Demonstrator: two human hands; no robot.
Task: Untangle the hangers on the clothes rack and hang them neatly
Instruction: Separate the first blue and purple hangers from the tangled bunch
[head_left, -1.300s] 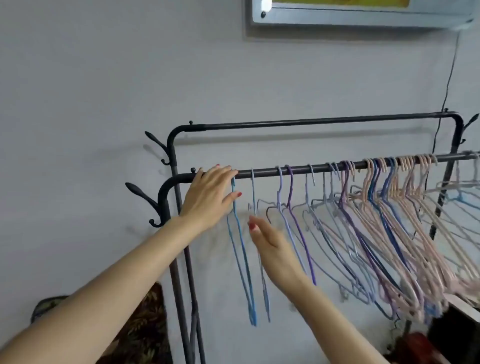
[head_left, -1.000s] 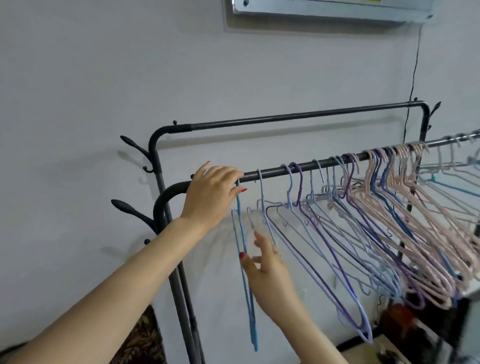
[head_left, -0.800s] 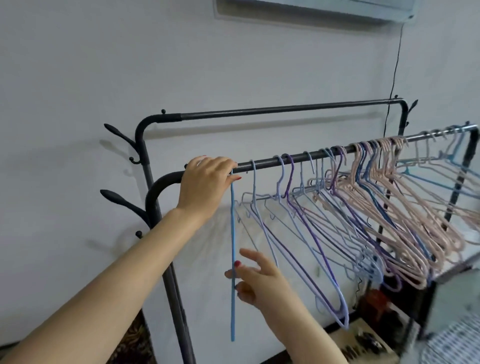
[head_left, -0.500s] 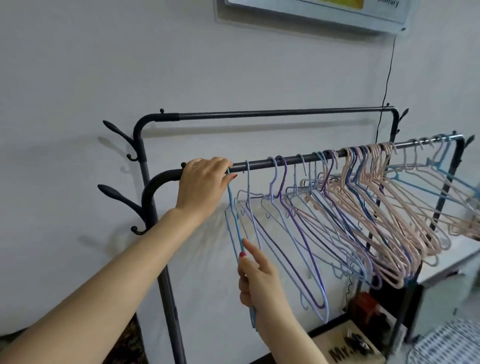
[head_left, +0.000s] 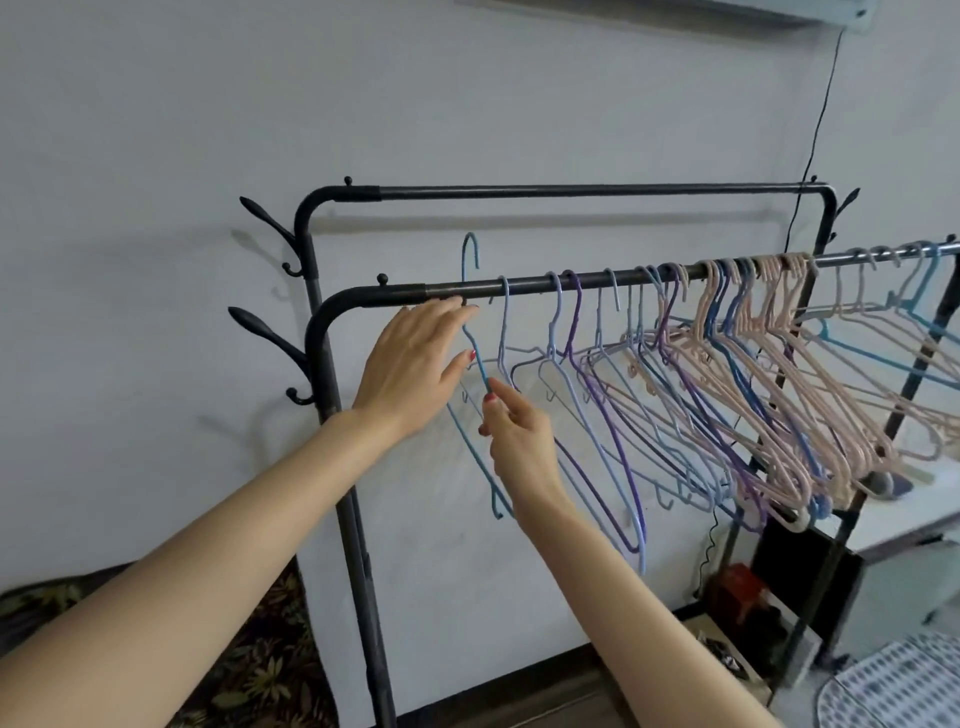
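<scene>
A black clothes rack has a front rail (head_left: 535, 285) carrying several wire hangers. One blue hanger (head_left: 469, 249) is lifted at the rail's left end, its hook above the rail and off it. My right hand (head_left: 519, 441) pinches this hanger's neck just below the rail. My left hand (head_left: 410, 364) is beside it with fingers spread, fingertips at the rail and thumb against the wire. A pale blue hanger (head_left: 503, 322) hangs next to it. Farther right, purple, blue and pink hangers (head_left: 753, 338) crowd together and overlap.
The rack's higher back rail (head_left: 571, 190) stands bare against the wall. Coat hooks (head_left: 270, 332) stick out from its left post. A white table (head_left: 909, 519) sits at the right, a red object (head_left: 737, 597) on the floor, patterned fabric (head_left: 260, 665) at lower left.
My left hand has let go of the rail and spread its fingers. My right hand moved up the blue hanger and raised it, so its hook now stands above the rail.
</scene>
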